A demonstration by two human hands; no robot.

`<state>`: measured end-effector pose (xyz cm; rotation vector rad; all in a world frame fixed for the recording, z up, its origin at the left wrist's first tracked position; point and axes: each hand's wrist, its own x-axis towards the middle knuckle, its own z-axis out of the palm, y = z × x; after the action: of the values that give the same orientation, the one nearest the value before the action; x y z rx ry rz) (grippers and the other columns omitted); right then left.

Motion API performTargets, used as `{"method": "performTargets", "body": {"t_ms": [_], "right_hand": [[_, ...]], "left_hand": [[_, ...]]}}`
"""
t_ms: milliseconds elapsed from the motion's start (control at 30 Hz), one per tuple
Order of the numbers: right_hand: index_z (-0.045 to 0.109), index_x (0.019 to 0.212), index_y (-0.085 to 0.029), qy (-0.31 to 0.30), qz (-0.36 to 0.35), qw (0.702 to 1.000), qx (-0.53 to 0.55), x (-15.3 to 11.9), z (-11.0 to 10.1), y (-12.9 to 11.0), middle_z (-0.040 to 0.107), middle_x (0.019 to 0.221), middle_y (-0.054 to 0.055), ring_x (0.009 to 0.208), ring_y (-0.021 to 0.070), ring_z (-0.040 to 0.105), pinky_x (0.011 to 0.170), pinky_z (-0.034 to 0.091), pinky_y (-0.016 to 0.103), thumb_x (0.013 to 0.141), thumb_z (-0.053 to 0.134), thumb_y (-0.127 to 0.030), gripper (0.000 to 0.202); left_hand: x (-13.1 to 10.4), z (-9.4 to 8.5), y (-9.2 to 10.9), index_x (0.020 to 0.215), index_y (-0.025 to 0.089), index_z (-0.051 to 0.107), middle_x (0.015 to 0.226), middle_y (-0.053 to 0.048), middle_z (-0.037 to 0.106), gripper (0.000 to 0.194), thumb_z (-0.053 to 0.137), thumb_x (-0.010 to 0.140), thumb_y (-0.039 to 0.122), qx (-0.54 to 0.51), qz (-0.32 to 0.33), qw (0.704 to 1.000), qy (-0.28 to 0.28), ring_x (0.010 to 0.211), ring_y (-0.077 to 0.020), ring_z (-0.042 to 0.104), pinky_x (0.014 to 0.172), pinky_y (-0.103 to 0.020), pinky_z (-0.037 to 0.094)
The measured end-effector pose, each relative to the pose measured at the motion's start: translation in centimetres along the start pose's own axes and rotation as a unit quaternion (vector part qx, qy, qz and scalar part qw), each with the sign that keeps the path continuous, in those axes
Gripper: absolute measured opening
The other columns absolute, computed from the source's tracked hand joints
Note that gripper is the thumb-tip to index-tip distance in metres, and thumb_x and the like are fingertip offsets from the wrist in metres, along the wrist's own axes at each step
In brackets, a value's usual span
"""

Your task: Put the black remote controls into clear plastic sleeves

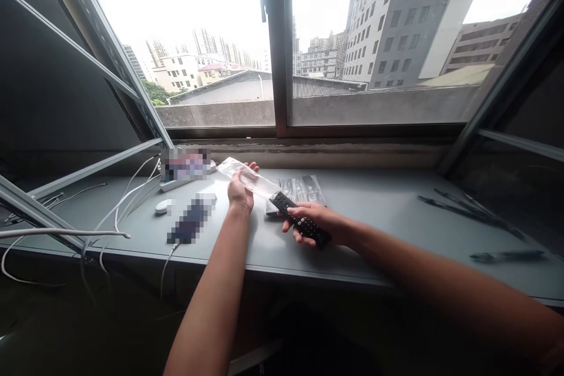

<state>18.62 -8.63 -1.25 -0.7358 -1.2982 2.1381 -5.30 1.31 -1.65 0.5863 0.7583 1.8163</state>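
My right hand (315,222) is closed around the lower half of a black remote control (304,224), its button side facing up. The remote's upper end sits at the mouth of a clear plastic bag (259,182); whether it is inside the opening is hard to make out. My left hand (242,188) is closed on the bag, which stretches up and left past the fingers. Beneath the bag and remote, on the desk (370,188), lies a stack of clear-wrapped dark items (304,189), partly hidden by the remote and my right hand.
Left on the desk are a blurred-out phone-like item (190,222), a round white object (163,207) and a white power strip (187,178) with cables. Dark thin items (467,211) lie at the right. Metal frame bars (106,158) slant on the left; a window stands behind.
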Motion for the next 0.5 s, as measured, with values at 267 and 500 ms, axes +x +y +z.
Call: {"method": "performTargets", "body": {"t_ms": [267,500], "right_hand": [[0.068,0.119,-0.014,0.013,-0.028,0.994,0.103,0.5,-1.1,-0.8,0.073,0.077,0.010,0.046,0.0169,0.058,0.037,0.044,0.025,0.112,0.042,-0.051,0.046],[0.067,0.132,-0.013,0.010,-0.044,0.969,0.244,0.2,-1.3,-1.3,0.066,0.081,0.007,0.057,0.0170,0.054,0.044,0.046,0.024,0.105,0.048,-0.033,0.039]], "left_hand": [[1.0,-1.6,0.0,0.110,0.018,0.072,0.099,-0.011,0.079,0.026,0.061,0.087,0.026,0.056,-0.092,0.990,0.089,0.085,-0.0202,0.075,0.076,-0.029,0.059],[0.0,-0.8,-0.6,0.112,0.012,0.079,0.098,-0.016,0.080,0.041,0.067,0.075,0.025,0.119,-0.207,0.970,-0.044,0.082,-0.0276,0.075,0.080,-0.040,0.061]]}}
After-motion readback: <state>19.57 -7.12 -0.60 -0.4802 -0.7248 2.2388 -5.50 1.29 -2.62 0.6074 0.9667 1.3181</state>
